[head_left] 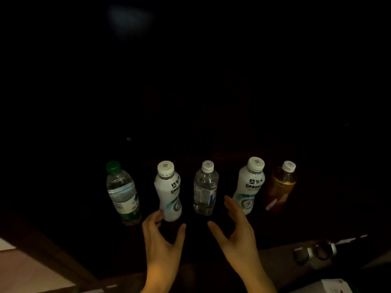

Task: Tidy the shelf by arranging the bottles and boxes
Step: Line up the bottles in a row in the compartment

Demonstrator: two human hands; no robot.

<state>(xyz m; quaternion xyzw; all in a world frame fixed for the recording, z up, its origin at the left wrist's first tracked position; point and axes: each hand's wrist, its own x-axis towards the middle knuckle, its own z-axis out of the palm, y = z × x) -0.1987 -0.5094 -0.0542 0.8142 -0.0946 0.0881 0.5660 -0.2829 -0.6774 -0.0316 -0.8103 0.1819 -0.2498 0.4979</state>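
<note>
Both hands empty, fingers spread: left hand (pixel 163 237) by white bottle (pixel 169 192), right hand (pixel 234 227) near clear bottle (pixel 205 190). Dim shelf; a careless brush could topple neighbours.

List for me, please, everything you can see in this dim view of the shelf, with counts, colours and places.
green-capped water bottle: 1, clear with green cap, far left of the row, upright.
white drink bottles: 2, white with white caps, second from left and fourth from left.
clear water bottle: 1, clear with white cap, middle of the row.
amber drink bottle: 1, amber with white cap, far right.
shelf: 1, dark, under the row.
left hand: 1, open, fingertips by the second bottle's base.
right hand: 1, open, between the clear and fourth bottles.
</note>
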